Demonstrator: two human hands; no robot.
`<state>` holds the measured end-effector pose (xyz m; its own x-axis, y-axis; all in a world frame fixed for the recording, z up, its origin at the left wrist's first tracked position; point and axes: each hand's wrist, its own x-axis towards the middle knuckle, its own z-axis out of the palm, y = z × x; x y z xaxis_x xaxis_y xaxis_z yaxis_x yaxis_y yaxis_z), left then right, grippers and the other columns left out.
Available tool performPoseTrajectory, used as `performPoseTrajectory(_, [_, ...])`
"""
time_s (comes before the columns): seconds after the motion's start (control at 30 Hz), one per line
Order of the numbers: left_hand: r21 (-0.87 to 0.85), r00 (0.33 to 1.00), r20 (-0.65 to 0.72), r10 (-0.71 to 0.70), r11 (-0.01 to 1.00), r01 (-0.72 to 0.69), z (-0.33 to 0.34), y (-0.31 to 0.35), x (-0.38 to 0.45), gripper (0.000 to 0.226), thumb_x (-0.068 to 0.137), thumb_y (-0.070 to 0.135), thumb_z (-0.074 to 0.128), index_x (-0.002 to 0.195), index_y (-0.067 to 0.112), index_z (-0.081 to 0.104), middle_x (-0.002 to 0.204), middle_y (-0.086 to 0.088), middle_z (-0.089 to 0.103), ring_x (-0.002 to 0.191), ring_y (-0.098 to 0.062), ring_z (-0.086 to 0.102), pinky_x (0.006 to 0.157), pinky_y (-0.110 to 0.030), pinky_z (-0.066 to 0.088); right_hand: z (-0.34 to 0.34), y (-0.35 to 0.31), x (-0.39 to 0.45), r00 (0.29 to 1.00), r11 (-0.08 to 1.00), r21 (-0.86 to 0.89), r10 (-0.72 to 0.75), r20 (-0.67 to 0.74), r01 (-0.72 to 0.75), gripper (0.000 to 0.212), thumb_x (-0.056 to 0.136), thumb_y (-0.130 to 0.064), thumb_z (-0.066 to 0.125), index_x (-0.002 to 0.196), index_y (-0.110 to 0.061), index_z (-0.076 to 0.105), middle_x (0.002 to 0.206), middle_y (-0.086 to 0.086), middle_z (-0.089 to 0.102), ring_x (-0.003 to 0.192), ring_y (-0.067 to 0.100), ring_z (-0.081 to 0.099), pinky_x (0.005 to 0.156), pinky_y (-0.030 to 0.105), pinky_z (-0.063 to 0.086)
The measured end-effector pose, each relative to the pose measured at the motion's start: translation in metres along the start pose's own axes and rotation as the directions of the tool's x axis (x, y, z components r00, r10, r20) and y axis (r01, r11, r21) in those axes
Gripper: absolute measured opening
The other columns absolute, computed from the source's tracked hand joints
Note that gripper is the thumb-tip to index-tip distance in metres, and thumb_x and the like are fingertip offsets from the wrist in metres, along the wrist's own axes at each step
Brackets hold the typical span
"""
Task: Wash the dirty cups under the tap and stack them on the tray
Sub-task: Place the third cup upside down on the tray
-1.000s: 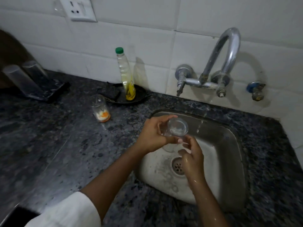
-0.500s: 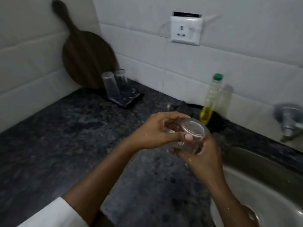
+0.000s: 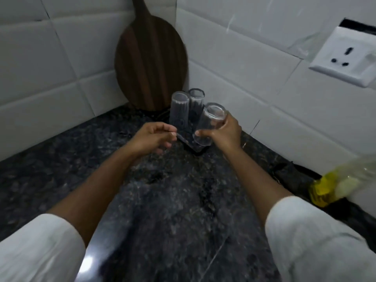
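The right hand pinched an upturned glass, tilted, rim over the tray, beside 2 stacked glasses. Left hand was loosely curled, empty. Next: lower it level.

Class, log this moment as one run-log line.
step: placing cup | right hand: holds tilted cup over tray | left hand: empty | two cups upturned

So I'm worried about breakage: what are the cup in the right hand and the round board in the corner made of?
Cup: clear glass or hard plastic, glossy; the counter shows through it, so I can't tell which. Round board: dark wood with a matte finish and visible lengthwise grain stripes.
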<state>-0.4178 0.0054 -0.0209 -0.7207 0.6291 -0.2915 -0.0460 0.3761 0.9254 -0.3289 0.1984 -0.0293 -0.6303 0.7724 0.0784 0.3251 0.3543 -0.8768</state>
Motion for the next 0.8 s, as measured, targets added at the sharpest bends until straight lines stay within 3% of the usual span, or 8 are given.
performPoseTrajectory(0.1, [-0.016,1.000,-0.017,-0.003,1.000,0.003,-0.008,-0.007,0.019,0.022,0.093,0.023,0.064,0.114,0.020,0.066,0.104,-0.002,0.075,0.089,-0.016,0.067,0.080,-0.035,0.051,0.034,0.001,0.028,0.999,0.997,-0.062,-0.042,0.021,0.043,0.083,0.037,-0.032,0.096,0.112,-0.018,0.065,0.111,-0.001,0.071,0.098,0.011,0.065,0.084,0.023,0.051])
performPoseTrajectory(0.27, [-0.048,1.000,-0.018,-0.013,0.999,0.013,-0.017,-0.016,0.034,0.017,0.092,0.025,0.065,0.109,0.025,0.067,0.101,0.001,0.076,0.087,-0.014,0.068,0.080,-0.034,0.051,0.064,0.018,0.049,0.997,0.985,-0.153,-0.073,0.029,0.076,0.083,0.031,-0.040,0.094,0.106,-0.021,0.064,0.108,0.001,0.072,0.098,0.018,0.067,0.086,0.038,0.056])
performPoseTrajectory(0.43, [-0.073,1.000,-0.027,-0.012,0.997,0.010,-0.018,-0.019,0.042,0.014,0.092,0.023,0.066,0.105,0.027,0.067,0.097,0.004,0.076,0.082,-0.012,0.067,0.073,-0.029,0.049,0.067,0.032,0.053,0.997,0.984,-0.163,-0.071,0.035,0.076,0.088,0.030,-0.041,0.095,0.109,-0.016,0.064,0.112,0.002,0.071,0.102,0.017,0.066,0.089,0.037,0.055])
performPoseTrajectory(0.6, [-0.061,1.000,-0.023,-0.010,0.998,0.009,-0.015,-0.015,0.041,0.021,0.090,0.022,0.068,0.110,0.023,0.067,0.099,0.000,0.075,0.081,-0.010,0.066,0.073,-0.028,0.050,0.067,0.027,0.048,0.994,0.980,-0.189,-0.044,0.099,0.063,0.083,0.041,-0.030,0.097,0.113,-0.012,0.060,0.115,0.004,0.069,0.103,0.017,0.064,0.087,0.024,0.049])
performPoseTrajectory(0.8, [-0.043,1.000,0.012,-0.001,0.999,0.001,0.008,0.004,0.032,0.022,0.090,0.019,0.067,0.112,0.019,0.067,0.099,-0.001,0.073,0.080,-0.011,0.064,0.071,-0.028,0.048,0.034,0.020,0.036,0.987,0.991,-0.116,0.081,0.141,-0.065,0.080,0.053,-0.016,0.093,0.121,-0.008,0.053,0.117,0.010,0.063,0.103,0.022,0.061,0.084,0.034,0.054])
